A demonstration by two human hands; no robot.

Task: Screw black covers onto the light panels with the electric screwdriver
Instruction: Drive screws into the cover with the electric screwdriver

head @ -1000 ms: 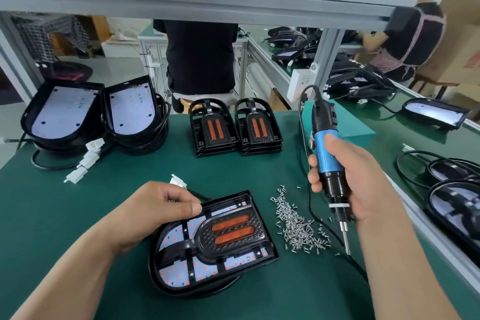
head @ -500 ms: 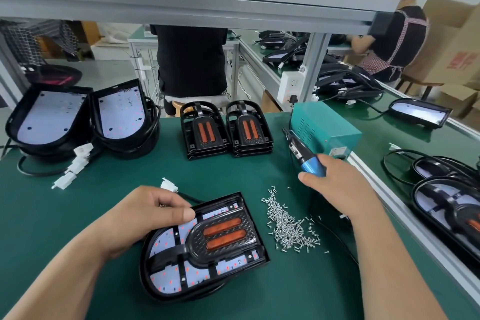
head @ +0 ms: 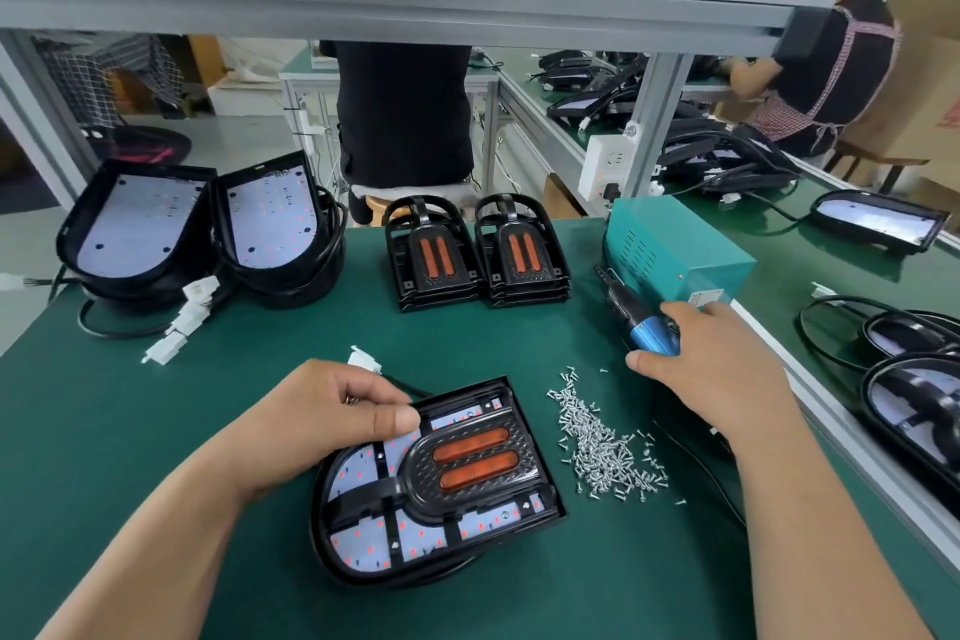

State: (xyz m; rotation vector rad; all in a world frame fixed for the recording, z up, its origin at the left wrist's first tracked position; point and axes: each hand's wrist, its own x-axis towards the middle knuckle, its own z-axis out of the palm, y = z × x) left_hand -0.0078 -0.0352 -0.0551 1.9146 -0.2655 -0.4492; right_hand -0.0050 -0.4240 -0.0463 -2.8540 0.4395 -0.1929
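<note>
**Bench check: panel held, screwdriver grasped**

Head view. The left hand (head: 332, 411) grips the far left corner of the light panel (head: 363, 543). The panel lies mid-table (head: 130, 431) toward the near edge, with the black cover (head: 467, 494) seated on it. The right hand (head: 711, 369) is wrapped round the screwdriver (head: 652, 335) near the right edge. Loose screws (head: 602, 452) lie between panel and right hand.

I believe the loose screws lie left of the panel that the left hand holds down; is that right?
Not quite: in the head view the screws lie right of the panel that the left hand holds down.
</note>
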